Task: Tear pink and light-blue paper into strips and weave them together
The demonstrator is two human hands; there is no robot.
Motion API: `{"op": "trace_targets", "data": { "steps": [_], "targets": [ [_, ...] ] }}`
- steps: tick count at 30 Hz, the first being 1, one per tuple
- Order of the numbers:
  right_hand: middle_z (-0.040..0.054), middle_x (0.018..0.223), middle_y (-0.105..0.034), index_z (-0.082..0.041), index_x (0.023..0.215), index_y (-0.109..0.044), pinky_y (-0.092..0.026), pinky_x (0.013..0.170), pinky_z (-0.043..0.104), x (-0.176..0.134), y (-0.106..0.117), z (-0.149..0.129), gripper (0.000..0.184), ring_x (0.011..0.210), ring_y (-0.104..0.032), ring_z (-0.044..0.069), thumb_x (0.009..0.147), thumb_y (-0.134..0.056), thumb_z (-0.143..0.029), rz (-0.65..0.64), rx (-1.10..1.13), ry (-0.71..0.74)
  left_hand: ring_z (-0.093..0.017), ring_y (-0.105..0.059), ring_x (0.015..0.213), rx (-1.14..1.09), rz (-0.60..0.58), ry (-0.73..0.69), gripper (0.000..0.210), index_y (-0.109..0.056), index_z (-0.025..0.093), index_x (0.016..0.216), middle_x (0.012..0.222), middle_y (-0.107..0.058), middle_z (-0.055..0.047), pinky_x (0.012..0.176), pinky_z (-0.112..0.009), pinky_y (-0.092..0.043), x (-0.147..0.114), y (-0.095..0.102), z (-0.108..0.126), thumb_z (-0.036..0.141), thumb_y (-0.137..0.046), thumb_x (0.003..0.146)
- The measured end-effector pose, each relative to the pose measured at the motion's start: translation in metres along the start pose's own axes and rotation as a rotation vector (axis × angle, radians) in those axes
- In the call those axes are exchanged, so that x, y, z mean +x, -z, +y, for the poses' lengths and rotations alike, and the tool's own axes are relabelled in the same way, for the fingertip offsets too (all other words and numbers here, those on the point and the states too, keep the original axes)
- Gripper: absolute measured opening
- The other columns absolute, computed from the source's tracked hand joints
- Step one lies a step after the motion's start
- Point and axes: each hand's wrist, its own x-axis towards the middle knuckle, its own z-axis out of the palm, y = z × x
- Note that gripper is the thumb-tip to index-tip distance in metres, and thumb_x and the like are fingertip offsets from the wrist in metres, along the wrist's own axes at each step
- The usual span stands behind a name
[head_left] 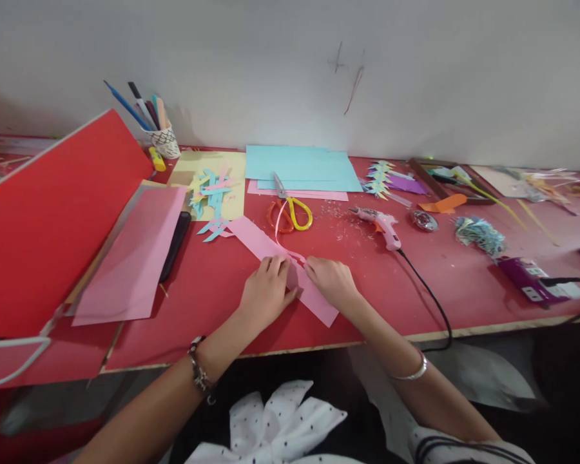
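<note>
A long pink paper sheet (249, 237) lies slantwise on the red table in front of me. My left hand (267, 290) is closed on its middle, with the fingers bent and pressed together on the paper. A narrow pink paper strip (278, 232) curls up from the sheet beside the fingertips. My right hand (333, 281) pinches the paper strip's near end at the sheet's right edge; the exact grip is partly hidden. Just beyond the hands rest scissors (300, 216) with one yellow and one red handle loop, their blades pointing away.
Right of the scissors lies a pink glue gun (377, 222), its black cord running over the table edge. Blue paper sheets (299, 164) lie by the wall. Cut paper leaves (215, 196), a pen cup (164, 140), a red board (62, 225) and a pink sheet (133, 251) stand left.
</note>
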Motion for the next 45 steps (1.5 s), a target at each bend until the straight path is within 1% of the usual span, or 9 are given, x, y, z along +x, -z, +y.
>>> {"op": "trace_targets", "data": {
  "steps": [5,11,19,26,32,38,40,42,45],
  "targets": [
    [0.0029,0.078,-0.064,-0.019,0.08,-0.056,-0.02,0.048,0.022,-0.004,-0.003,0.007,0.028,0.071,-0.058,0.015,0.086,-0.032,-0.033,0.055,0.039,0.031,-0.022,-0.045,0.1,-0.004,0.003,-0.002,0.041,-0.046,0.013,0.112,0.107,-0.052,-0.008,0.074,-0.029,-0.046,0.0,0.001,0.0,0.036,-0.05,0.078],
    [0.0033,0.08,-0.064,-0.019,0.079,-0.057,-0.019,0.048,0.023,-0.008,-0.003,0.009,0.028,0.073,-0.058,0.015,0.086,-0.032,-0.029,0.019,0.021,0.05,-0.023,-0.046,0.098,0.017,0.036,-0.02,0.043,-0.047,0.011,0.111,0.106,-0.053,-0.009,0.084,-0.035,-0.04,0.0,0.0,-0.001,0.037,-0.051,0.077],
    [0.0048,0.08,-0.065,-0.019,0.084,-0.056,-0.017,0.047,0.023,-0.008,-0.008,0.006,0.029,0.07,-0.059,0.015,0.088,-0.029,-0.028,0.033,0.018,-0.031,-0.024,-0.047,0.096,0.04,0.074,-0.028,0.042,-0.049,0.011,0.107,0.102,-0.055,-0.009,0.085,-0.038,-0.038,0.0,-0.003,-0.001,0.038,-0.051,0.076],
    [0.0024,0.071,-0.064,-0.018,0.073,-0.055,-0.018,0.047,0.022,-0.015,-0.008,0.02,0.025,0.064,-0.057,0.013,0.083,-0.038,-0.034,0.073,0.065,0.03,-0.023,-0.048,0.094,0.042,0.104,-0.038,0.039,-0.05,0.012,0.105,0.102,-0.055,-0.009,0.082,-0.036,-0.04,-0.001,-0.004,-0.003,0.039,-0.051,0.076],
    [0.0034,0.075,-0.066,-0.02,0.076,-0.057,-0.016,0.047,0.023,-0.021,-0.009,0.02,0.027,0.065,-0.057,0.013,0.085,-0.035,-0.031,0.039,0.028,0.003,-0.023,-0.049,0.093,0.039,0.126,-0.049,0.041,-0.049,0.012,0.105,0.099,-0.055,-0.009,0.081,-0.035,-0.041,0.0,-0.005,-0.004,0.04,-0.052,0.075],
    [0.0038,0.074,-0.066,-0.019,0.076,-0.058,-0.016,0.047,0.023,-0.021,-0.015,0.018,0.028,0.063,-0.057,0.013,0.086,-0.033,-0.029,0.078,0.011,-0.017,-0.025,-0.049,0.095,0.038,0.122,-0.04,0.041,-0.049,0.01,0.108,0.103,-0.055,-0.011,0.085,-0.039,-0.039,-0.001,-0.004,0.001,0.035,-0.051,0.076],
    [0.0042,0.073,-0.065,-0.019,0.076,-0.058,-0.017,0.047,0.023,-0.021,-0.016,0.018,0.028,0.063,-0.058,0.013,0.086,-0.033,-0.029,0.092,0.01,-0.009,-0.024,-0.049,0.099,0.043,0.119,-0.088,0.037,-0.049,0.009,0.109,0.107,-0.054,-0.012,0.089,-0.041,-0.037,-0.003,-0.006,0.008,0.027,-0.05,0.077],
    [0.0043,0.073,-0.065,-0.018,0.077,-0.058,-0.017,0.047,0.023,-0.021,-0.015,0.02,0.026,0.063,-0.058,0.013,0.085,-0.035,-0.029,0.099,0.006,0.015,-0.023,-0.049,0.1,0.026,0.096,-0.197,0.035,-0.049,0.01,0.11,0.11,-0.054,-0.011,0.089,-0.038,-0.038,-0.007,-0.009,0.017,0.019,-0.048,0.077],
    [0.004,0.073,-0.065,-0.018,0.078,-0.057,-0.016,0.047,0.022,-0.022,-0.012,0.023,0.023,0.064,-0.058,0.014,0.083,-0.038,-0.028,0.077,-0.001,0.062,-0.021,-0.05,0.099,-0.017,0.061,-0.284,0.036,-0.049,0.009,0.112,0.109,-0.055,-0.011,0.086,-0.033,-0.042,-0.016,-0.014,0.028,0.018,-0.047,0.077]
  ]
}}
